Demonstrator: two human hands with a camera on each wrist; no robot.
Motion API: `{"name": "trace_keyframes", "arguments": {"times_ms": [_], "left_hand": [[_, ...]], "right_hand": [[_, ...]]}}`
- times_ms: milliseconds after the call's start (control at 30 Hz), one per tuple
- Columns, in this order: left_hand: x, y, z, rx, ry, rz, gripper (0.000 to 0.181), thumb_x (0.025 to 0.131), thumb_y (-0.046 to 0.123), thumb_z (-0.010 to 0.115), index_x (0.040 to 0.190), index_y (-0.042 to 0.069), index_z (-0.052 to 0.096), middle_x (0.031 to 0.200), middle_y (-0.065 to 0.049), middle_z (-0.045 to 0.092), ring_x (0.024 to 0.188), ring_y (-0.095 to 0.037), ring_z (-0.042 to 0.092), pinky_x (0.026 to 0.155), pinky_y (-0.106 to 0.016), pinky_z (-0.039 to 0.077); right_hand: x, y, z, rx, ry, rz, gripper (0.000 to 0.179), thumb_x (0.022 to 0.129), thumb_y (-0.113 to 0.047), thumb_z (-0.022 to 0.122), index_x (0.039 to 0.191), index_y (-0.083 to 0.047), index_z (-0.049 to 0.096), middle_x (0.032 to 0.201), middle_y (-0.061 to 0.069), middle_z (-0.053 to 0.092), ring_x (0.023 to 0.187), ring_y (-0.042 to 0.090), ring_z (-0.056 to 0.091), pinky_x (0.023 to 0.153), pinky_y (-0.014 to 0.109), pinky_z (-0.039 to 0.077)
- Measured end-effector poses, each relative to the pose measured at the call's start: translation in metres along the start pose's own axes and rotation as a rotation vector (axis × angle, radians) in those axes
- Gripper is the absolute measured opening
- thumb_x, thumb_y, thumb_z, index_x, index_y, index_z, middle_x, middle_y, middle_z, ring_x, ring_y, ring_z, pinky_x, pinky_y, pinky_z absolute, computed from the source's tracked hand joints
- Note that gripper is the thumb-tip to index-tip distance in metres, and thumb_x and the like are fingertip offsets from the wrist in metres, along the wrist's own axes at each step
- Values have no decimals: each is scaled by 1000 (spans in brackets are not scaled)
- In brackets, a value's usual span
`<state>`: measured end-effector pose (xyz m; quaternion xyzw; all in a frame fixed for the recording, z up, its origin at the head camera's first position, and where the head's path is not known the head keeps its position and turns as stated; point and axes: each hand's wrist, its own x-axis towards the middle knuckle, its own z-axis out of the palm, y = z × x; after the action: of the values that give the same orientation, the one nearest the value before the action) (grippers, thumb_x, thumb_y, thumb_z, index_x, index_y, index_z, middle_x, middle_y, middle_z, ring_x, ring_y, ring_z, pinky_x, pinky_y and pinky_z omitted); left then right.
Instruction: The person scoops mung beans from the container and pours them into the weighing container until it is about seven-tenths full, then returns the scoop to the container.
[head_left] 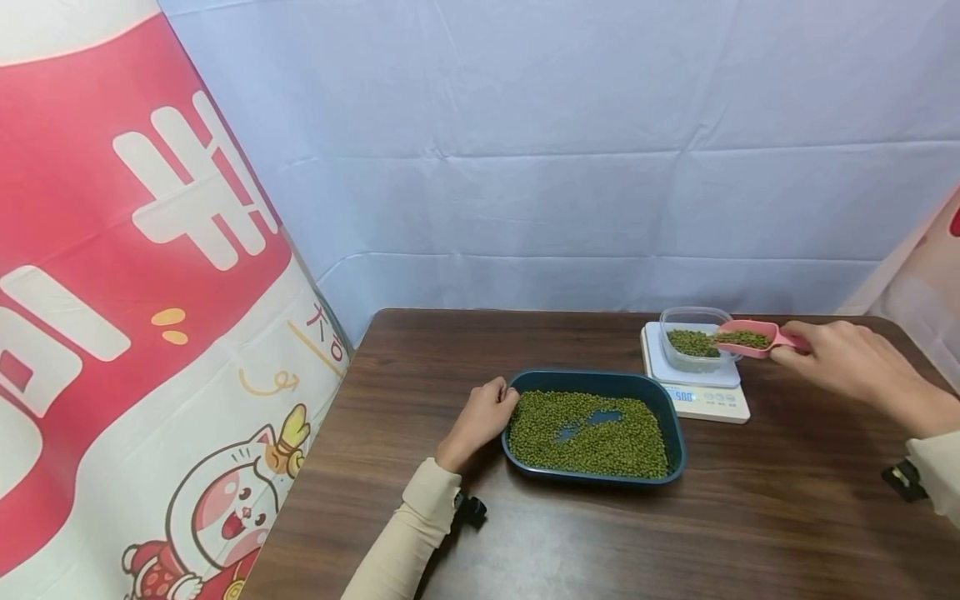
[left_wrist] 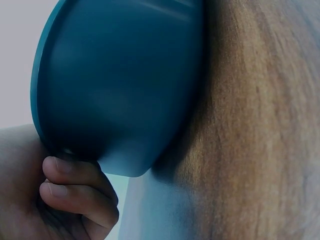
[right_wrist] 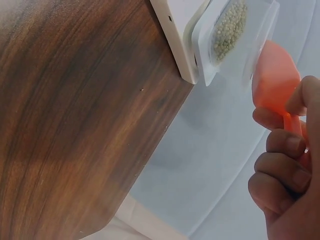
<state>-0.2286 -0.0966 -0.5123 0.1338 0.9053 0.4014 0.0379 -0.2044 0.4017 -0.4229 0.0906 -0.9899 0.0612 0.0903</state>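
Note:
My right hand (head_left: 843, 354) grips the handle of a pink scoop (right_wrist: 275, 77) loaded with green beans. The scoop's front edge is at the rim of a clear plastic container (head_left: 696, 363), which holds more beans and stands on a white kitchen scale (head_left: 708, 402) with a lit display. At the left end of a dark blue tray (head_left: 600, 477), my left hand (head_left: 480, 418) holds the rim, its fingers curled in the left wrist view. Green mung beans (head_left: 592, 433) cover most of the tray's bottom, with blue patches showing through near the middle.
The brown wooden table (head_left: 420, 350) carries the tray, with the scale at its back right. Behind the table hangs a pale cloth (head_left: 555, 208). A red and white printed banner (head_left: 150, 292) hangs along the left side.

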Motion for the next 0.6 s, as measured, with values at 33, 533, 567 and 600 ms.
{"name": "trace_keyframes", "arguments": {"times_ms": [33, 533, 567, 600], "left_hand": [[0, 0, 0, 1, 0, 0, 33, 110, 26, 48, 78, 17, 42, 67, 4, 35, 58, -12, 33, 60, -26, 34], [0, -1, -1, -9, -5, -3, 33, 110, 26, 48, 79, 16, 42, 67, 4, 36, 58, -12, 33, 60, -26, 34], [0, 0, -1, -8, -5, -3, 34, 110, 26, 48, 78, 16, 42, 67, 4, 36, 58, -12, 33, 60, -26, 34], [0, 0, -1, -7, -5, -4, 34, 110, 26, 48, 78, 16, 42, 67, 4, 36, 58, -13, 33, 60, -27, 34]], "right_hand": [[0, 0, 0, -1, 5, -1, 23, 102, -31, 65, 94, -10, 64, 66, -3, 36, 62, 17, 39, 58, 36, 29], [3, 1, -5, -22, 10, -25, 23, 102, -30, 66, 87, -13, 61, 65, -3, 35, 61, 17, 39, 58, 36, 30], [2, 1, -5, -22, 8, -26, 23, 102, -30, 66, 87, -13, 61, 65, -3, 35, 61, 17, 39, 57, 36, 30], [2, 2, -5, -24, 8, -28, 23, 102, -30, 66, 87, -13, 61, 65, -3, 35, 61, 17, 39, 57, 36, 30]]}}
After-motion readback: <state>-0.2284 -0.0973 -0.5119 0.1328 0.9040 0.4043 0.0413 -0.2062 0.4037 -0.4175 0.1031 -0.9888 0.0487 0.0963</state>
